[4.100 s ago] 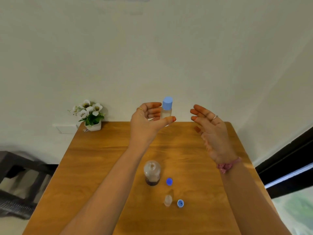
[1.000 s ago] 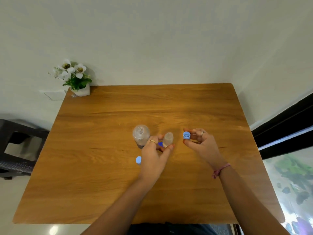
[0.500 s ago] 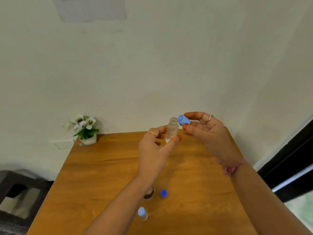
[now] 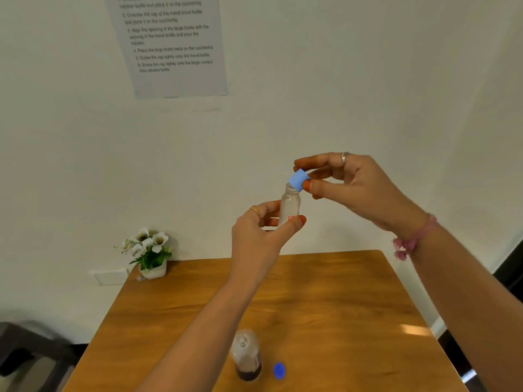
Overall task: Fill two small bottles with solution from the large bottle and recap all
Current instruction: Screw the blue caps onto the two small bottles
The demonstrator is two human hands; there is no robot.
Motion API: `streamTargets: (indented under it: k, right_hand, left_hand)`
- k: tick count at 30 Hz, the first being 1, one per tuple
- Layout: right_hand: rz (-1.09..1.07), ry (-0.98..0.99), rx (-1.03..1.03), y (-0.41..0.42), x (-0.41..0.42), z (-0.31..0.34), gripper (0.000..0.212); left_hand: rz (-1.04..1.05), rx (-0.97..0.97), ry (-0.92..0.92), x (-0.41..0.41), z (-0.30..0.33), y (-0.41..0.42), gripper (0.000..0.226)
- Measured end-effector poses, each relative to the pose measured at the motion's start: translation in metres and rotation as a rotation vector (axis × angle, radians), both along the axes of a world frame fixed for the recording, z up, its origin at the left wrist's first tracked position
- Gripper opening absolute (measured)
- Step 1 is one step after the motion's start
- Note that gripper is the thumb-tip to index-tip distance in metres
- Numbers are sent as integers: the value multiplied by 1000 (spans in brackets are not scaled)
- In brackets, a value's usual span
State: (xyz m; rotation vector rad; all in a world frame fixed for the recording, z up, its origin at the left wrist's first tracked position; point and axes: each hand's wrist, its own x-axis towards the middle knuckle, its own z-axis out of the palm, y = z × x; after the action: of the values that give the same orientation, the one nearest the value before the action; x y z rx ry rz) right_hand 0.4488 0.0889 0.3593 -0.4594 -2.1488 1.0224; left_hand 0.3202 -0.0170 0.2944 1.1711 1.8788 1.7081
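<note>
Wooden table [image 4: 325,292], potted white flowers [image 4: 148,251] at its far-left corner, printed sheet [image 4: 169,43] on wall

I cannot read the printed sheet [image 4: 169,43] on the wall above the small bottle [image 4: 289,206]; its text is blurred and its top is cut off by the frame. My left hand [image 4: 259,239] covers the small bottle's base, and the light blue cap [image 4: 297,180] hides its mouth, so I cannot tell whether the cap is seated. Below it, my left forearm crosses part of the large bottle [image 4: 246,355].
</note>
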Motion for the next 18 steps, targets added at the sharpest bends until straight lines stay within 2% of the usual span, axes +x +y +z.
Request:
streamTargets:
  k: [5,14,18]
  right_hand:
    - [47,-231,219,4,-5,35,28]
    - [22,-478,414,9,-21,67,30]
    - [-40,-577,471,5,-27,68,44]
  left_hand:
    - [-5,6,-33,0,8,1,39]
    - [-17,-11,-72,-1,12,3,41]
    - [-22,2,-94,1,8,3,40]
